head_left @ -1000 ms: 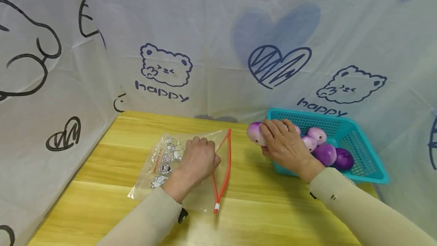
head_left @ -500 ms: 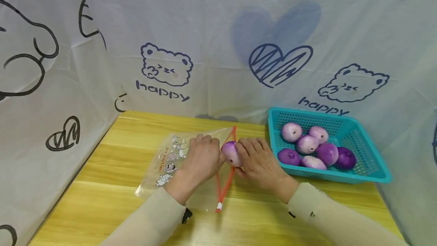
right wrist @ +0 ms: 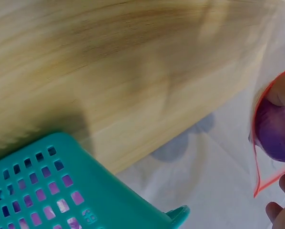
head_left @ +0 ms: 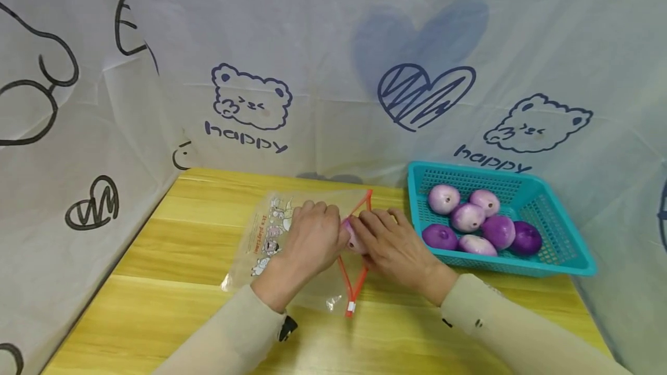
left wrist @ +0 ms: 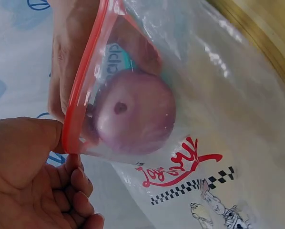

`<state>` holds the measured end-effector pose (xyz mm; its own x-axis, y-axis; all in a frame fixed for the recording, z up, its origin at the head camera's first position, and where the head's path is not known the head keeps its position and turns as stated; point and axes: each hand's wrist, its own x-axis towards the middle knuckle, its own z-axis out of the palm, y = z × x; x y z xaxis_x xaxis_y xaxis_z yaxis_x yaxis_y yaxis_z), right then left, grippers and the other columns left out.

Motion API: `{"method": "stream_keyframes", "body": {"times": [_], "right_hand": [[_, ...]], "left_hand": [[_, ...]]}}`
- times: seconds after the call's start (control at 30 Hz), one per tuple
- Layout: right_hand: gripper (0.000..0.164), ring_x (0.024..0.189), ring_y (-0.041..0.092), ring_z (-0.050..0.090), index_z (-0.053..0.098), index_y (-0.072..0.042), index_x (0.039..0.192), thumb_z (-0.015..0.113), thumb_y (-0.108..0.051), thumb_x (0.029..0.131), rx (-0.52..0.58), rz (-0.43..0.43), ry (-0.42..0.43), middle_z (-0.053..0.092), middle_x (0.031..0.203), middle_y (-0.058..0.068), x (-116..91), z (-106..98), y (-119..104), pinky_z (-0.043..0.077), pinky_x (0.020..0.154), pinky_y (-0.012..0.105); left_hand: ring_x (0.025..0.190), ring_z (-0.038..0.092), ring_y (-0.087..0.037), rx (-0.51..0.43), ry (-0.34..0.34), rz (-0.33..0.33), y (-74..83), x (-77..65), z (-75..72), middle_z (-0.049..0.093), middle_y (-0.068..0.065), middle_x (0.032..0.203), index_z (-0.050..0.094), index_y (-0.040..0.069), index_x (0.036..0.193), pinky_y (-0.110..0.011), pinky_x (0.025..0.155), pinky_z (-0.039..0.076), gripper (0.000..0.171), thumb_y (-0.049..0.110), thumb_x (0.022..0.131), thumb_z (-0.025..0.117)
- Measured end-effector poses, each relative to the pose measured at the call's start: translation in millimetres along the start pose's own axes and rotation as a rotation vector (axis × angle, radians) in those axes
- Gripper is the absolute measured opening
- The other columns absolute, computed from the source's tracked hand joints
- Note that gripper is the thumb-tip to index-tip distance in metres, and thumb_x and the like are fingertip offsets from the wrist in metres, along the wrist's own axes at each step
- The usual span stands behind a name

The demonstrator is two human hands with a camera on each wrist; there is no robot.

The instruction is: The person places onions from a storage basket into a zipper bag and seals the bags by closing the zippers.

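Note:
A clear zip bag (head_left: 245,259) with cartoon prints and a red zip edge (left wrist: 80,90) is held up off the yellow wooden table. My left hand (head_left: 315,233) pinches the red edge between thumb and finger, and the mouth gapes. In the left wrist view a purple onion (left wrist: 135,112) shows through the plastic just inside that mouth. My right hand (head_left: 393,250) grips this onion, its fingers reaching into the opening. The right wrist view catches the onion (right wrist: 273,129) and part of the right hand at its right edge.
A teal plastic basket (head_left: 565,219) stands to the right, holding several purple onions (head_left: 498,231). Its near wall is close to my right forearm. A printed white cloth (head_left: 323,62) hangs behind the table (head_left: 156,259) and along its left side.
My right hand has carried the onion from the basket leftward and into the bag's mouth. My left hand, still pinching the bag, has shifted slightly right with it.

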<state>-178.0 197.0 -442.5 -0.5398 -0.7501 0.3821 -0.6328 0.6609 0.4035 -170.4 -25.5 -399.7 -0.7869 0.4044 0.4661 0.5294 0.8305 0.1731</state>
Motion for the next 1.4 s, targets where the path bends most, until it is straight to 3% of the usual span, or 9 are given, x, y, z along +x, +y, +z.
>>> {"method": "stream_keyframes", "body": {"times": [0.17, 0.3, 0.43, 0.63, 0.8, 0.93, 1.1, 1.23, 1.4], "right_hand": [[0.082, 0.118, 0.035, 0.057, 0.054, -0.010, 0.148, 0.078, -0.056, 0.085, 0.024, 0.013, 0.013, 0.061, 0.132, 0.014, -1, -2, 1, 0.045, 0.098, 0.052], [0.084, 0.117, 0.033, 0.057, 0.053, -0.013, 0.152, 0.064, -0.069, 0.090, 0.025, 0.000, 0.007, 0.061, 0.129, 0.014, -1, -3, 1, 0.044, 0.097, 0.052], [0.086, 0.115, 0.033, 0.059, 0.053, -0.009, 0.151, 0.056, -0.072, 0.093, 0.020, 0.032, 0.027, 0.062, 0.127, 0.014, -2, -3, 1, 0.045, 0.096, 0.052], [0.072, 0.098, 0.037, 0.058, 0.059, 0.003, 0.124, 0.066, -0.061, 0.091, 0.076, 0.255, 0.120, 0.063, 0.107, 0.018, -6, -1, -3, 0.044, 0.080, 0.049], [0.039, 0.079, 0.035, 0.058, 0.064, -0.001, 0.096, 0.070, -0.039, 0.093, 0.176, 0.427, 0.163, 0.063, 0.085, 0.013, -5, -1, -7, 0.038, 0.067, 0.044], [0.020, 0.071, 0.034, 0.059, 0.060, -0.006, 0.078, 0.068, -0.018, 0.092, 0.235, 0.520, 0.100, 0.060, 0.073, 0.009, 1, -4, -2, 0.036, 0.064, 0.044], [0.019, 0.073, 0.033, 0.060, 0.056, -0.009, 0.073, 0.067, -0.014, 0.088, 0.281, 0.627, -0.022, 0.058, 0.071, 0.007, 5, -12, 10, 0.038, 0.068, 0.046], [0.019, 0.071, 0.024, 0.056, 0.059, -0.013, 0.075, 0.070, -0.014, 0.090, 0.419, 0.543, -0.002, 0.057, 0.072, 0.001, 9, -25, 11, 0.042, 0.071, 0.044], [0.020, 0.068, 0.018, 0.051, 0.058, -0.013, 0.077, 0.070, -0.016, 0.093, 0.492, 0.496, -0.016, 0.054, 0.071, -0.002, 22, -36, 4, 0.040, 0.071, 0.041]], "left_hand": [[0.065, 0.040, -0.023, -0.012, -0.018, -0.043, 0.8, 1.6, -3.0, 0.045, -0.001, 0.067, 0.049, 0.012, 0.071, -0.036, 0.064, 0.035, 0.029, 0.020, 0.094, 0.065], [0.067, 0.044, -0.025, -0.033, -0.029, -0.078, 1.4, 3.4, -4.3, 0.048, -0.002, 0.069, 0.051, 0.012, 0.072, -0.037, 0.065, 0.037, 0.028, 0.021, 0.095, 0.064], [0.070, 0.047, -0.027, -0.047, -0.020, -0.123, 1.5, 5.8, -6.3, 0.051, -0.003, 0.071, 0.053, 0.011, 0.074, -0.039, 0.067, 0.040, 0.026, 0.021, 0.095, 0.064], [0.071, 0.047, -0.028, -0.091, -0.005, -0.214, 1.2, 8.2, -15.8, 0.049, -0.004, 0.069, 0.049, 0.011, 0.072, -0.041, 0.070, 0.040, 0.026, 0.019, 0.095, 0.060], [0.072, 0.049, -0.031, -0.109, 0.041, -0.247, 2.4, 8.3, -21.8, 0.049, -0.005, 0.069, 0.048, 0.012, 0.070, -0.044, 0.071, 0.042, 0.025, 0.016, 0.093, 0.057], [0.069, 0.051, -0.032, -0.060, 0.060, -0.236, 3.8, 5.4, -30.8, 0.048, -0.006, 0.067, 0.047, 0.011, 0.068, -0.043, 0.066, 0.041, 0.025, 0.013, 0.091, 0.058], [0.066, 0.049, -0.031, 0.006, 0.063, -0.241, 11.1, 1.3, -56.8, 0.047, -0.005, 0.064, 0.046, 0.012, 0.064, -0.041, 0.062, 0.038, 0.028, 0.014, 0.089, 0.060], [0.064, 0.048, -0.029, 0.054, 0.065, -0.174, 20.3, 0.6, -66.3, 0.046, -0.004, 0.063, 0.044, 0.013, 0.063, -0.041, 0.060, 0.039, 0.030, 0.016, 0.086, 0.063], [0.062, 0.046, -0.027, 0.150, 0.102, -0.063, 22.3, 2.6, -48.3, 0.045, -0.003, 0.062, 0.043, 0.013, 0.062, -0.037, 0.056, 0.036, 0.033, 0.013, 0.084, 0.068]]}}
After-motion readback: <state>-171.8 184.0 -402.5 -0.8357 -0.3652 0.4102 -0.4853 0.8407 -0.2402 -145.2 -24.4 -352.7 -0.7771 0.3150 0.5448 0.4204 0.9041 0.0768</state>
